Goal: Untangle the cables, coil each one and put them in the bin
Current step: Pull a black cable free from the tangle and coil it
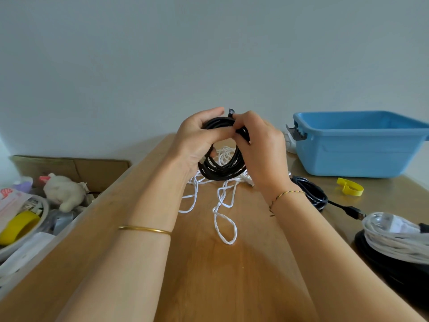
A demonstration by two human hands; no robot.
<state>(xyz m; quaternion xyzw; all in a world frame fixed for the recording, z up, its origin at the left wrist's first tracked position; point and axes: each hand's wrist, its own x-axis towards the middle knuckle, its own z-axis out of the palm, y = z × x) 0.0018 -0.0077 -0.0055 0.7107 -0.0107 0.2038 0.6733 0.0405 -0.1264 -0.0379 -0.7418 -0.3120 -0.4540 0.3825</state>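
The left hand (199, 135) grips the black cable coil (222, 171) at its upper left, keeping the loops together above the table (209, 275); the right hand (261, 147) pinches the free end at the top, probably to secure the coil. The white cable (224, 205) lies tangled beneath; the blue bin (348, 156) waits far right.

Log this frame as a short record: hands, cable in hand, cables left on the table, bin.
left hand: grips the black cable coil, held above the table
right hand: pinches the coil's top near its loose end
white cable: loose tangle on table, below the coil
dark USB cable: coiled on table, right of the hands
blue bin: far right on table; inside mostly hidden
task stage: black coil not yet in the bin
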